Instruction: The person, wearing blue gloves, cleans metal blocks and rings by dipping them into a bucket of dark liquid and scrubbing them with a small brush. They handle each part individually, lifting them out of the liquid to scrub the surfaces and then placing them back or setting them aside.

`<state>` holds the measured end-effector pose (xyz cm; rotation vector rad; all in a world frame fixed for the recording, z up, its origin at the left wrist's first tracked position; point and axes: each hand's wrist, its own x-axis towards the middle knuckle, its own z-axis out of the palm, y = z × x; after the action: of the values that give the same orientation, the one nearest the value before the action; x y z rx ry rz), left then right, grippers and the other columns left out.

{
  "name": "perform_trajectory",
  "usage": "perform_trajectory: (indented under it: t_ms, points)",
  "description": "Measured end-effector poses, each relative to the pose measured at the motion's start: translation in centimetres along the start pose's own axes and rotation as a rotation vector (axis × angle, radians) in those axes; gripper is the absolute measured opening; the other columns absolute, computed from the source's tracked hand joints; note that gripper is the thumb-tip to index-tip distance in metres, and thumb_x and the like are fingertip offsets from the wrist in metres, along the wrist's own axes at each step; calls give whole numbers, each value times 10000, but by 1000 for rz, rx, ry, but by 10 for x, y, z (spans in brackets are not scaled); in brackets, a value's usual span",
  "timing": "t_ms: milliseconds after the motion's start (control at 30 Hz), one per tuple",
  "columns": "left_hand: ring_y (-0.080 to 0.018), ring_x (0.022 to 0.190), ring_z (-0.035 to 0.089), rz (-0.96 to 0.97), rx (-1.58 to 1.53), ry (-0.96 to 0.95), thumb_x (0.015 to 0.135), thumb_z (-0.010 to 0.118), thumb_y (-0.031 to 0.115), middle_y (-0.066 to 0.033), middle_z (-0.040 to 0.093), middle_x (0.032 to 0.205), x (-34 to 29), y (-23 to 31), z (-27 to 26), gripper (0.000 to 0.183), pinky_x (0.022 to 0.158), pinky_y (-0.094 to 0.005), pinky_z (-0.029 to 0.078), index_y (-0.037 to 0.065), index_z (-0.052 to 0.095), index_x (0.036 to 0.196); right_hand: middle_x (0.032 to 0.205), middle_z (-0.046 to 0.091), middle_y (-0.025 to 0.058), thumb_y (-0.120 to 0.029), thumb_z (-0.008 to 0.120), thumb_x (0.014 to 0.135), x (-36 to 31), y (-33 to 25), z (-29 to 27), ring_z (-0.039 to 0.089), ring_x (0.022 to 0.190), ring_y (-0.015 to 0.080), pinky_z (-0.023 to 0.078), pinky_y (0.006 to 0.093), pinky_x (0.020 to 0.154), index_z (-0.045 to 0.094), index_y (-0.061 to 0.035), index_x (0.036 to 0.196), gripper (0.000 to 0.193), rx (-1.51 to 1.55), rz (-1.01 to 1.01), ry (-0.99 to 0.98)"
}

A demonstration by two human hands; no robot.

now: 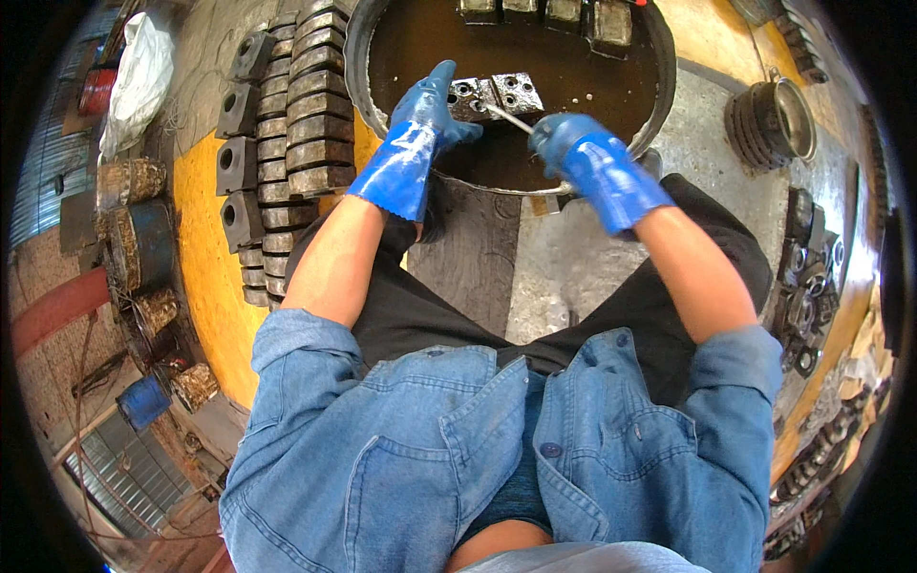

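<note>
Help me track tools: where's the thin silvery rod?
In the head view's upper middle, the rod is in the blue-gloved right hand, its tip by holed metal blocks.

Rubber gloves (pixel 597 162) cover the left grip (pixel 427 107) and right grip (pixel 562 143), dull grey-blue over the fingers (pixel 442 78), with glossy bright-blue cuffs (pixel 394 174) just behind. Farther back from each grip, a faded denim shirt (pixel 296 449) has rolled sleeves (pixel 735 368), stitched chest pockets (pixel 401 492) and dark buttons (pixel 550 449); it gapes over a dark teal undershirt (pixel 516 492). Nearer the grips are black trousers (pixel 406 306).
</note>
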<state>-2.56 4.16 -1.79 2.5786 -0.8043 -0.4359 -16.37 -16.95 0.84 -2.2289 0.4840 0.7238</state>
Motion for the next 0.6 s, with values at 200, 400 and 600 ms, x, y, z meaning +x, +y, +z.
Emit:
perform_trajectory:
  t_ms: [200, 400, 600]
  points:
    - [-403, 1335, 608, -3, 4, 15, 665, 995, 339, -229, 624, 1446, 3, -14, 5, 1074, 1125, -472, 505, 57, 463, 1554, 911, 784, 122, -234, 634, 1024, -1, 10, -5, 719, 624, 192, 578, 375, 571, 784, -103, 1153, 238, 269, -64, -4]
    - [-397, 1344, 602, 35, -10, 24, 669, 985, 345, -233, 637, 1430, 4, -10, 8, 1061, 1126, -466, 502, 52, 470, 1549, 927, 774, 159, -185, 602, 1044, -17, 13, 0, 743, 791, 219, 593, 375, 726, 775, -52, 1150, 242, 166, -279, 77]
    - [-383, 1369, 583, 35, -27, 22, 667, 981, 336, -232, 610, 1469, 4, -10, 1, 1054, 1139, -444, 490, 42, 480, 1546, 753, 742, 60, -223, 553, 1090, -30, 12, -51, 689, 599, 137, 544, 300, 521, 738, -40, 1205, 284, 313, 72, 79]
